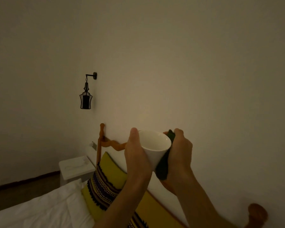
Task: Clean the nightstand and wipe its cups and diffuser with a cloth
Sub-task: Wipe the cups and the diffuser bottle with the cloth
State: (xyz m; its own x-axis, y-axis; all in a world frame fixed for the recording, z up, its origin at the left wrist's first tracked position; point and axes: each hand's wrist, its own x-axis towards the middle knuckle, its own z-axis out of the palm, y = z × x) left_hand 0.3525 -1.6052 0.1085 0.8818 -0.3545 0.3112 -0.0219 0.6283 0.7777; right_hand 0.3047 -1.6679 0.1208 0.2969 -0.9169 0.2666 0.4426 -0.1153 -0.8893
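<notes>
Gripping the cup [155, 145], left hand [136, 155]; right hand [179, 155] clutches cloth [163, 168] against it.

A dark wall lantern [85, 96] hangs above a striped yellow pillow [105, 183].

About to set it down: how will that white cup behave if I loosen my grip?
The white cup looks glazed and smooth, so probably slippery and breakable. It tapers to a narrow base, so it may tip easily. The left hand alone grips it; the dark cloth only presses its side.

Head view: worn on the head, facing forward at the wall [171, 55], level rather than down.
Nearness: hands close, lower centre of frame.
</notes>
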